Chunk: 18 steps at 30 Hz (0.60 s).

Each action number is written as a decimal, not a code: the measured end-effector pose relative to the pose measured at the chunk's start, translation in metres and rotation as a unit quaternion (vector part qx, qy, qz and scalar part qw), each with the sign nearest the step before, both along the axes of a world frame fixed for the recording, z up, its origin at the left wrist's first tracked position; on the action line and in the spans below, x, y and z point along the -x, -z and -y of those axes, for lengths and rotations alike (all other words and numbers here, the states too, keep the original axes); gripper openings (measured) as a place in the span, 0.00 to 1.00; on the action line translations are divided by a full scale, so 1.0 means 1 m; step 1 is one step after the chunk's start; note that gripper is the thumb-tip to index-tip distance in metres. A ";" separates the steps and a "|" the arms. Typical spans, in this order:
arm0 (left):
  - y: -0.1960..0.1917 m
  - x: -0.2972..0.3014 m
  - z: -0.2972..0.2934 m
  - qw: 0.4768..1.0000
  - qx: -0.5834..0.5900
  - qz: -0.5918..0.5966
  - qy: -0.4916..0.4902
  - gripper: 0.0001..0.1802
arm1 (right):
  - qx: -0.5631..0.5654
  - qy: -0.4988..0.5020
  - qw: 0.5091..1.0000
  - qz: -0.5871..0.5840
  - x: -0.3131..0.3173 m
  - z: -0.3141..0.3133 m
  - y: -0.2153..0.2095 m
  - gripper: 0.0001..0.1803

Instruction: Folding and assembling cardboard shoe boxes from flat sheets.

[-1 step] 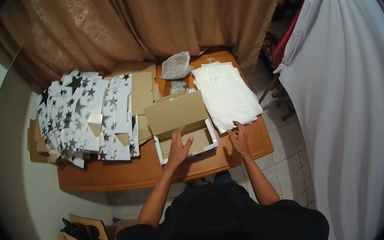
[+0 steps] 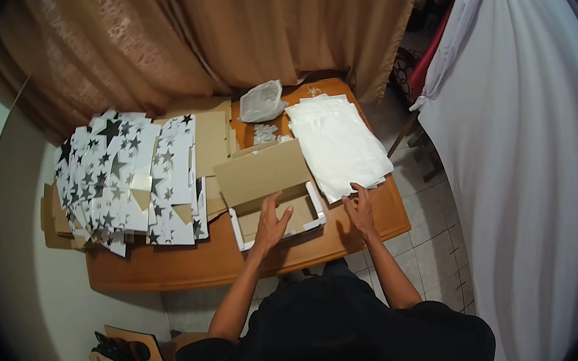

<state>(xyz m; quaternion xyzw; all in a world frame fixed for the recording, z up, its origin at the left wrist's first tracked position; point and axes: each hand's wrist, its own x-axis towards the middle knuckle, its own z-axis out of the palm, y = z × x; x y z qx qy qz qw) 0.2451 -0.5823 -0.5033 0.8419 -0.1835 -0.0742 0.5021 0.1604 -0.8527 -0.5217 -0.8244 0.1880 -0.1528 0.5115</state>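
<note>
In front of me stands an open cardboard box [image 2: 263,172], brown inside with white side walls, its lid flap raised at the far side. My left hand [image 2: 272,226] is over the near left part of the box, fingers and thumb apart, with nothing held. Whether it touches the box I cannot tell. My right hand [image 2: 359,212] hovers at the near edge of a stack of thin white sheets [image 2: 338,143], right of the box. Its fingers are apart and slightly bent, with no item seen in them.
Flattened white cardboard pieces with black stars [image 2: 109,182] are heaped on the wooden table [image 2: 164,265] at left. At the back lie a translucent plastic bag [image 2: 261,101] and small whitish pieces [image 2: 265,133]. A brown curtain [image 2: 273,27] hangs behind; white cloth [image 2: 526,155] hangs at right.
The view has shifted very slightly. Both hands, the box and the sheets otherwise keep their places.
</note>
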 end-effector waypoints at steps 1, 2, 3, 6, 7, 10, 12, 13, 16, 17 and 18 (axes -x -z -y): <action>-0.003 -0.001 0.016 0.999 0.002 -0.022 0.023 0.32 | 0.041 0.009 0.999 -0.005 -0.001 0.009 -0.004 0.27; -0.007 -0.003 0.031 0.998 0.004 -0.045 0.045 0.31 | 0.040 0.015 0.999 -0.004 -0.002 0.020 -0.001 0.27; -0.006 -0.007 0.046 0.998 -0.001 -0.020 0.054 0.28 | 0.050 0.011 0.999 -0.008 -0.002 0.032 0.003 0.27; 0.001 -0.021 0.088 0.995 -0.028 -0.019 0.091 0.26 | 0.053 0.013 0.998 -0.014 -0.007 0.072 0.023 0.26; -0.002 -0.024 0.103 0.994 -0.043 -0.038 0.089 0.24 | 0.048 0.017 0.999 -0.020 -0.008 0.084 0.026 0.26; 0.011 -0.033 0.137 0.992 -0.035 -0.068 0.104 0.24 | 0.029 0.014 0.999 -0.039 -0.015 0.112 0.021 0.25; 0.023 -0.034 0.157 0.991 -0.052 -0.078 0.100 0.24 | 0.018 0.013 0.998 -0.053 -0.023 0.130 0.021 0.24; 0.027 -0.035 0.167 0.991 -0.060 -0.088 0.085 0.24 | 0.027 0.007 0.998 -0.053 -0.027 0.141 0.026 0.23; 0.043 -0.041 0.190 0.988 -0.079 -0.123 0.043 0.24 | 0.048 -0.009 0.998 -0.050 -0.040 0.166 0.041 0.23; 0.048 -0.043 0.195 0.990 -0.105 -0.093 0.016 0.24 | 0.063 -0.017 0.997 -0.043 -0.044 0.172 0.045 0.22; 0.058 -0.045 0.198 0.989 -0.131 -0.063 -0.014 0.25 | 0.060 -0.023 0.997 -0.045 -0.049 0.176 0.050 0.22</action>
